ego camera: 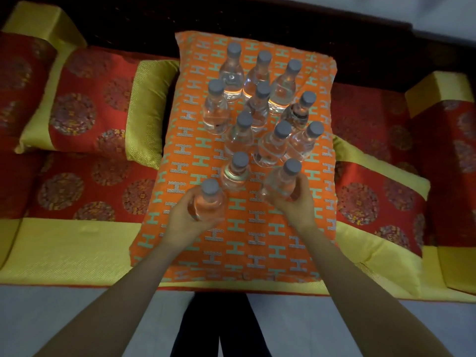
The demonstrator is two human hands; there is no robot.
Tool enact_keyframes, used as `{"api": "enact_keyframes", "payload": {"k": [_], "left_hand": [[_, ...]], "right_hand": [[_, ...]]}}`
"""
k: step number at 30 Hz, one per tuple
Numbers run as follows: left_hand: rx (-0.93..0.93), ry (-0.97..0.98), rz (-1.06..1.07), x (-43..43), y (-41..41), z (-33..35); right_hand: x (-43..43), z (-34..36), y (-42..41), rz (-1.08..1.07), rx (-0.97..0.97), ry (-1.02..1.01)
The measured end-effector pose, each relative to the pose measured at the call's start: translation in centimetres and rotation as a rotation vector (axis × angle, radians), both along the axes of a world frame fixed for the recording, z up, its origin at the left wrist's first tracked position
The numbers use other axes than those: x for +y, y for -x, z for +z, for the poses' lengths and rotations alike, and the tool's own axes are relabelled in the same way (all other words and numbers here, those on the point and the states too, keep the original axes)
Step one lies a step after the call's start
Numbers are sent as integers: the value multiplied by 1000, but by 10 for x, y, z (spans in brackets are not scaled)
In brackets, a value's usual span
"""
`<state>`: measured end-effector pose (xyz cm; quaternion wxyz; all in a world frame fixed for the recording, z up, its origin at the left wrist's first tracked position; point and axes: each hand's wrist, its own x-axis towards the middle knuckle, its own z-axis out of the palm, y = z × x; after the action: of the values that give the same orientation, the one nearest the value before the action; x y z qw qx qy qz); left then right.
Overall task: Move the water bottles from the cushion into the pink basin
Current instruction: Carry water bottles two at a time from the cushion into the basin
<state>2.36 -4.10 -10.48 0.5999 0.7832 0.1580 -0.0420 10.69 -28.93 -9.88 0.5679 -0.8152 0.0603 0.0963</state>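
An orange patterned cushion (247,243) lies on the sofa in front of me. Several clear water bottles with grey caps stand upright on its far half (260,104). My left hand (183,220) grips one bottle (210,199) at the near left of the group. My right hand (296,202) grips another bottle (283,180) at the near right. One more bottle (237,171) stands free between the two held ones. No pink basin is in view.
The cushion rests on a red and yellow sofa seat (72,243). Red and yellow pillows lie to the left (82,104) and right (373,194). A boxy armrest (448,150) rises at the far right. Light floor (77,318) and my dark legs (219,328) show below.
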Motion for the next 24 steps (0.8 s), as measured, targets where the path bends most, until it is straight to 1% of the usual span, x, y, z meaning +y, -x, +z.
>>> {"api": "enact_keyframes", "payload": {"k": [4, 7, 10, 12, 18, 22, 24], "left_hand": [[62, 151, 112, 8, 7, 11], [69, 196, 112, 16, 9, 29], [83, 257, 130, 19, 10, 48], [101, 261, 134, 18, 8, 59], [104, 279, 32, -2, -7, 93], [74, 280, -41, -28, -20, 103], [35, 275, -112, -51, -24, 114]], "right_hand": [[-10, 9, 9, -49, 35, -40], [-17, 19, 13, -96, 98, -77], [-22, 31, 17, -118, 90, -37], [-26, 38, 20, -140, 84, -10], [-48, 75, 40, -231, 64, -10], [-74, 106, 59, -258, 94, 1], [-94, 125, 76, -283, 98, 15]]}}
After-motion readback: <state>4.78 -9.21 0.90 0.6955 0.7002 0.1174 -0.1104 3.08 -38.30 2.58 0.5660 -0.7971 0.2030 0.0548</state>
